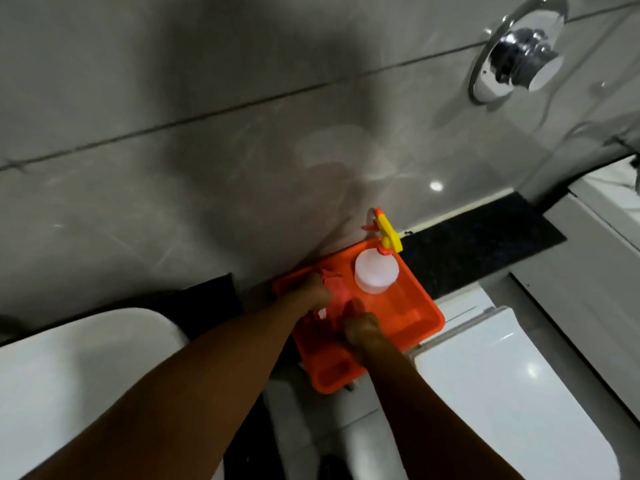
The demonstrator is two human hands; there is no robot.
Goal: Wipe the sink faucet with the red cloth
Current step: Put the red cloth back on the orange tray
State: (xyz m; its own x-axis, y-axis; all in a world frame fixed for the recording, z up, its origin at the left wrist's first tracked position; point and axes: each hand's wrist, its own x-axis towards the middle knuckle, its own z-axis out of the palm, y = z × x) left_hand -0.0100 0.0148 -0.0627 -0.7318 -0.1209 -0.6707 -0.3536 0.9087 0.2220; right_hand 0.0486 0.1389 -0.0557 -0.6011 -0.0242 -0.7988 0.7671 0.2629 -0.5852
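Two bare forearms reach forward from the bottom edge toward an orange tray (408, 317), which sits on the dark ledge (481, 244) against the grey tiled wall (173, 161). Over the near half of the tray, the right hand (362, 332) is curled down onto the red cloth (337, 299), fingers bent, though whether they actually pinch the fabric cannot be told (the picture is blurred here). Just beyond it, over the tray's left part, the left hand (317, 289) is closed on the cloth's far end. In the tray's far corner stands a white spray bottle (376, 270) with a yellow trigger head. Far beyond the tray, up to its right, a chrome round fitting (519, 50) is mounted on the wall.
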